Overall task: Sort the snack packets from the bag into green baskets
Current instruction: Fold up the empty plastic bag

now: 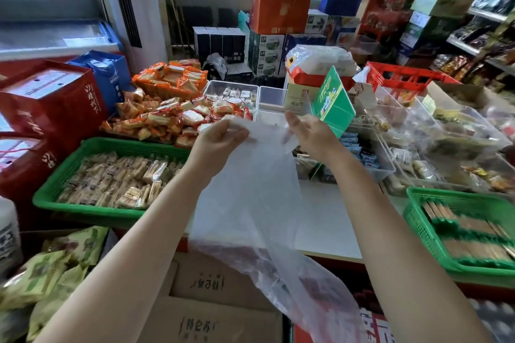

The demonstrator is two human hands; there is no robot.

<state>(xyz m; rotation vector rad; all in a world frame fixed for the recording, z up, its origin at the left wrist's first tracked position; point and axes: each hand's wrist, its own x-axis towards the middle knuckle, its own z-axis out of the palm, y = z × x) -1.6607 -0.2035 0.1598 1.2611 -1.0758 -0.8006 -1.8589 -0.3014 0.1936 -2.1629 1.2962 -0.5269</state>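
Note:
A large clear plastic bag [259,203] hangs in front of me, held up by its top edge. My left hand [220,138] grips the bag's left corner. My right hand [309,133] pinches the right corner. The bag droops down past the counter edge, and something reddish shows dimly through its lower part. A green basket [69,172] full of pale wrapped snack packets [122,178] sits to the left. Another green basket [418,220], at the right, holds brown stick-shaped packets [471,234].
A heap of orange packets [167,108] lies behind the left basket. Clear bins [384,167] of sweets, a green sign [333,100] and a red crate [404,75] stand at the back right. Cardboard boxes [211,301] and yellow-green packets [50,267] sit below the white counter [328,225].

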